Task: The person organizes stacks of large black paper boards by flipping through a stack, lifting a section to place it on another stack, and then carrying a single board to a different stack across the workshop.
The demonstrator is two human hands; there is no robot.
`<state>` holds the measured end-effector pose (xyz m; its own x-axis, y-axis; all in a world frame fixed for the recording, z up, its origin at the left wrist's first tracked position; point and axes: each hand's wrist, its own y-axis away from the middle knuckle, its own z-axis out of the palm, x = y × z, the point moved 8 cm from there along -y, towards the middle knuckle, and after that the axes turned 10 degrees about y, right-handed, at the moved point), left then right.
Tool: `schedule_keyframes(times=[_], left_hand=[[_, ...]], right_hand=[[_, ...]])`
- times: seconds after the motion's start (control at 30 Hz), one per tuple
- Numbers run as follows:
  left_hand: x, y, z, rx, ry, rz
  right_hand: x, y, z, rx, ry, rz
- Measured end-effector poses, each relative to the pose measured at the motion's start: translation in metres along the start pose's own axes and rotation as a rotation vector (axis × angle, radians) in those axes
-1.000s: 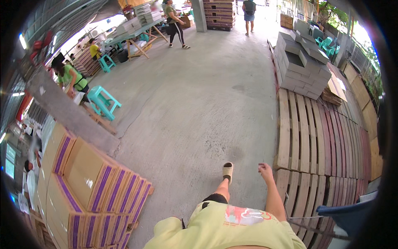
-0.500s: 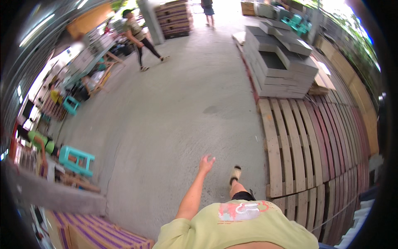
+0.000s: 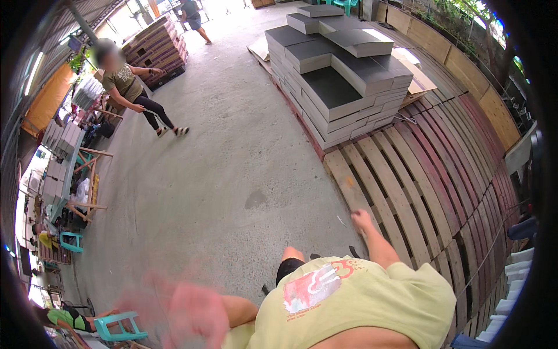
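My left hand (image 3: 195,314) is a pinkish smear at the lower left, close to my raised forearm. Motion blur hides its fingers, so I cannot tell whether it holds anything. Out in front on the right, my right hand (image 3: 361,220) hangs with its fingers curled in; nothing shows in it. Beneath it run the edge of a slatted wooden pallet (image 3: 383,192) and the concrete floor (image 3: 232,174); the hand appears apart from both. A tall stack of grey, box-like slabs with dark tops (image 3: 349,116) rests on a pallet farther ahead.
A person (image 3: 125,87) walks at the left, near stacked brown cartons (image 3: 154,49). Farther off is another person (image 3: 192,17). Work tables (image 3: 72,168) and teal stools (image 3: 119,327) line the left side. More pallets (image 3: 465,151) lie along the right, beside a plywood barrier (image 3: 465,64).
My view has turned right and moved forward; the slab stack looks nearer. My right hand has come into view. My left hand has swung up and blurred. The walking person appears closer.
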<state>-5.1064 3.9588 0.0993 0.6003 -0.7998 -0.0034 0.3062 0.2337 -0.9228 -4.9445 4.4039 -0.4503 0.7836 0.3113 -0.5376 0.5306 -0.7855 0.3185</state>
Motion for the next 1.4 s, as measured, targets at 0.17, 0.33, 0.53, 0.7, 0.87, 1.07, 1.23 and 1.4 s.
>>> schedule_keyframes(times=[0.17,0.33,0.53,0.7,0.87,1.07,1.23,1.4], left_hand=[[-0.109,-0.034,0.033,-0.186,-0.302,0.657],[-0.27,-0.048,-0.013,-0.199,-0.139,0.577],[-0.454,-0.076,-0.044,-0.125,0.126,0.504],[-0.578,-0.069,-0.038,-0.106,0.193,0.469],[-0.665,-0.061,-0.005,-0.101,-0.325,0.425],[-0.737,-0.053,0.054,-0.165,0.115,0.553],[-0.801,-0.034,0.082,-0.198,0.066,0.574],[-0.917,0.02,0.063,-0.095,0.252,0.143]], right_hand=[[-0.122,-0.152,-0.005,-0.012,-0.147,-0.017],[-0.172,-0.244,0.007,-0.086,-0.093,0.056],[-0.119,-0.275,-0.014,-0.09,-0.206,0.534],[-0.081,-0.294,-0.053,0.125,-0.447,0.775],[-0.082,-0.351,-0.081,0.192,-0.602,0.861],[-0.092,-0.497,-0.165,0.434,-0.648,0.517],[-0.185,-0.595,-0.303,0.483,-0.983,0.345],[-0.251,-0.688,-0.36,0.359,-1.267,0.266]])
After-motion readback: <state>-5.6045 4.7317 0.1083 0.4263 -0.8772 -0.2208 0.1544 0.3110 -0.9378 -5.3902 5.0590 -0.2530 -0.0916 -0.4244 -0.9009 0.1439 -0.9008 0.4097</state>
